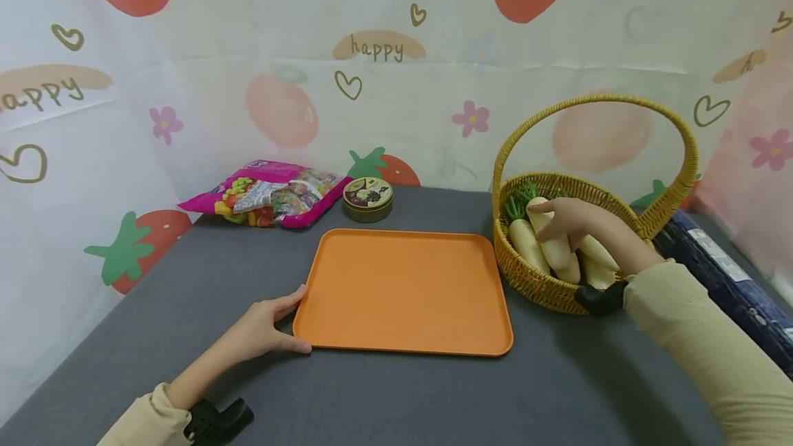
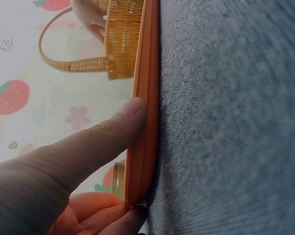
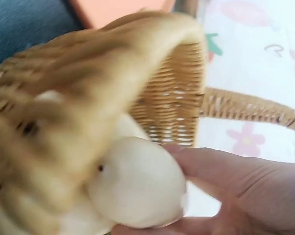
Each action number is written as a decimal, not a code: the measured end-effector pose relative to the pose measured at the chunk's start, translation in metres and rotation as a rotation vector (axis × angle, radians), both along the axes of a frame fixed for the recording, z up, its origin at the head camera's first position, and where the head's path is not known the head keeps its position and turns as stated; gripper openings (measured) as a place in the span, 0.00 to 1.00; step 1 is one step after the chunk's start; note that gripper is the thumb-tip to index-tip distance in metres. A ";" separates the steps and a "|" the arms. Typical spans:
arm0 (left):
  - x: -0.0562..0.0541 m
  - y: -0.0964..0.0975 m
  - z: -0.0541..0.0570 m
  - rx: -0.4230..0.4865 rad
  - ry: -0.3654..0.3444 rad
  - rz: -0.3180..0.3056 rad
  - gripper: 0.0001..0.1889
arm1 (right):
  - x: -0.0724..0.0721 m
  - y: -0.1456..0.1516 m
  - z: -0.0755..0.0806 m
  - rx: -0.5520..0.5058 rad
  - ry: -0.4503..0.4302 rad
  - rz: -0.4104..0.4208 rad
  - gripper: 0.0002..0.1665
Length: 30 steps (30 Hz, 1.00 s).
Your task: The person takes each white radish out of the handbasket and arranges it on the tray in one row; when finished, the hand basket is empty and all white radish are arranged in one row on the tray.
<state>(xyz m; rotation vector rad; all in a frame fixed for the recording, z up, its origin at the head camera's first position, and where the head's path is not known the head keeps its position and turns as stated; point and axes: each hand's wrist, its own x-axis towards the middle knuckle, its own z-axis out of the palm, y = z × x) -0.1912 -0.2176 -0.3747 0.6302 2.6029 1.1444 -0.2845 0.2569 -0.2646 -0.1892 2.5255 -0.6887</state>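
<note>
My right hand [image 1: 581,220] reaches into a yellow wicker basket [image 1: 539,288] and grips a white radish [image 1: 556,245] among several others with green tops. The right wrist view shows the thumb and fingers around that pale, rounded radish [image 3: 142,183]; the basket rim hides part of the rest. At the near left corner of a flat orange tray [image 1: 405,291], my left hand [image 1: 260,332] rests with its thumb against the front edge and its fingers along the left side. In the left wrist view the straight thumb presses the tray's side wall [image 2: 146,122].
Behind the tray lie a pink bag of packaged sweets [image 1: 272,195] and a round tin [image 1: 367,199]. The basket's tall handle [image 1: 595,100] arches over its opening. A dark blue object [image 1: 737,288] lies at the right, beyond the right forearm. A printed curtain [image 1: 384,115] hangs behind.
</note>
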 end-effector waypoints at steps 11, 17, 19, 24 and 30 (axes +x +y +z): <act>-0.001 0.000 0.002 0.003 -0.018 0.008 0.50 | 0.003 0.002 -0.001 -0.034 -0.057 -0.028 0.41; -0.002 -0.001 0.002 0.011 -0.031 0.023 0.50 | 0.004 0.004 -0.004 -0.022 0.046 -0.039 0.40; -0.002 -0.002 0.002 0.032 -0.041 0.027 0.49 | 0.006 0.005 -0.004 -0.033 0.091 -0.032 0.40; 0.000 -0.001 -0.001 0.102 -0.072 0.030 0.47 | 0.016 0.010 0.002 -0.133 0.141 -0.032 0.41; 0.000 0.000 -0.002 0.068 -0.039 0.010 0.48 | 0.028 0.013 0.012 -0.312 0.154 -0.060 0.45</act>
